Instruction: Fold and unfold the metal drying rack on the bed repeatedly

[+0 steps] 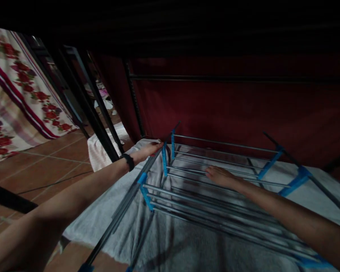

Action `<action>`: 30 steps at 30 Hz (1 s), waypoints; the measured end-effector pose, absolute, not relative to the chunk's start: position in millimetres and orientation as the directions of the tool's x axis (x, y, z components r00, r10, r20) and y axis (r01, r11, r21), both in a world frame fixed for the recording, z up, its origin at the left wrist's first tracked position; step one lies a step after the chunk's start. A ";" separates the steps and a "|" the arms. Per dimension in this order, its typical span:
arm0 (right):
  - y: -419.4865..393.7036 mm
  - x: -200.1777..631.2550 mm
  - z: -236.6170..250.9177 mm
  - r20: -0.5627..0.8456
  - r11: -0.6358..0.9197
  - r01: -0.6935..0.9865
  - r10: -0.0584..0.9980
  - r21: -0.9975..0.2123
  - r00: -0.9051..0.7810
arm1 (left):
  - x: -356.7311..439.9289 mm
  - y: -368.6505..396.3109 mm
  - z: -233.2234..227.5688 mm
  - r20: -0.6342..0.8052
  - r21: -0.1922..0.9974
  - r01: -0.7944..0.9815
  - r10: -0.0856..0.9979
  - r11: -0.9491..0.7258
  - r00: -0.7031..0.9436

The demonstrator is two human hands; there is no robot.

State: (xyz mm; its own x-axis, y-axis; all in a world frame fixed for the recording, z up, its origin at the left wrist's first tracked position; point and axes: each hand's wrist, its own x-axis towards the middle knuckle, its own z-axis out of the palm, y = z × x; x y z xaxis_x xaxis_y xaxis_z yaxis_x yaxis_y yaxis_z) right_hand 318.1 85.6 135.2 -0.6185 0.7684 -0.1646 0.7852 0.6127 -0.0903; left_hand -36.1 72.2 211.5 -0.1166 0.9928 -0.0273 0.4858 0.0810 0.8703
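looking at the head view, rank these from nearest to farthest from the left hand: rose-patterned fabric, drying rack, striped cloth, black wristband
1. Drying rack, touching the left hand
2. Black wristband, at the wrist
3. Striped cloth, farther left
4. Rose-patterned fabric, far left

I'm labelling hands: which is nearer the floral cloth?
Left. The left hand, at the rack, is right of the floral cloth; the right hand, also there, is farther right.

home, seemingly; floral blanket; tiled floor; drying rack
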 end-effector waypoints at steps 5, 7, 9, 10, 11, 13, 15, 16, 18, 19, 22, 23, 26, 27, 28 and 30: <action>108.3 268.1 111.3 -0.190 0.603 0.790 0.767 -0.113 -0.613 | -26.9 84.0 187.9 -0.134 0.947 0.286 0.989 0.147 -0.063; 112.4 250.9 102.9 -0.209 0.591 0.795 0.768 -0.134 -0.606 | -25.7 89.1 184.7 -0.135 0.941 0.306 0.989 0.146 -0.057; 115.3 235.4 96.1 -0.219 0.566 0.809 0.778 -0.161 -0.588 | -26.1 91.8 184.3 -0.125 0.937 0.324 0.992 0.130 -0.036; 117.0 228.3 93.7 -0.218 0.554 0.814 0.785 -0.173 -0.580 | -26.3 92.1 185.0 -0.121 0.937 0.328 0.992 0.124 -0.028; 119.1 221.7 92.3 -0.216 0.538 0.821 0.793 -0.189 -0.569 | -26.2 91.7 186.3 -0.120 0.936 0.332 0.993 0.120 -0.022; 125.3 210.6 92.2 -0.218 0.497 0.833 0.809 -0.243 -0.546 | -24.7 89.3 190.2 -0.115 0.931 0.347 0.993 0.112 -0.013; 133.1 203.1 95.6 -0.218 0.459 0.836 0.820 -0.300 -0.529 | -21.9 85.7 195.1 -0.116 0.925 0.364 0.993 0.110 -0.006; 137.1 200.8 98.3 -0.213 0.449 0.834 0.824 -0.320 -0.525 | -20.2 83.9 197.6 -0.114 0.924 0.366 0.993 0.109 -0.008; 143.5 198.8 105.0 -0.185 0.456 0.826 0.827 -0.332 -0.531 | -17.1 80.9 202.0 -0.101 0.928 0.359 0.994 0.104 -0.027; 145.4 198.9 108.7 -0.167 0.470 0.819 0.825 -0.329 -0.540 | -15.7 79.7 203.7 -0.092 0.930 0.354 0.995 0.100 -0.041; 145.4 201.5 120.9 -0.099 0.539 0.783 0.801 -0.312 -0.590 | -13.1 77.6 206.6 -0.051 0.934 0.349 0.995 0.078 -0.086; 143.9 202.5 125.3 -0.078 0.563 0.769 0.790 -0.303 -0.608 | -12.7 77.2 206.9 -0.041 0.935 0.347 0.995 0.070 -0.089; 137.6 205.3 139.0 -0.036 0.607 0.740 0.766 -0.290 -0.642 | -12.9 77.1 205.5 -0.038 0.941 0.335 0.997 0.058 -0.068; 135.8 206.1 143.4 -0.025 0.615 0.732 0.761 -0.292 -0.649 | -13.5 77.5 204.2 -0.044 0.942 0.330 0.998 0.060 -0.054; 134.3 206.8 147.5 -0.013 0.620 0.727 0.758 -0.295 -0.652 | -14.5 78.1 202.6 -0.053 0.943 0.326 0.998 0.063 -0.040; 132.6 207.9 154.3 0.014 0.624 0.721 0.759 -0.300 -0.651 | -17.4 80.2 198.3 -0.069 0.946 0.316 0.997 0.070 -0.015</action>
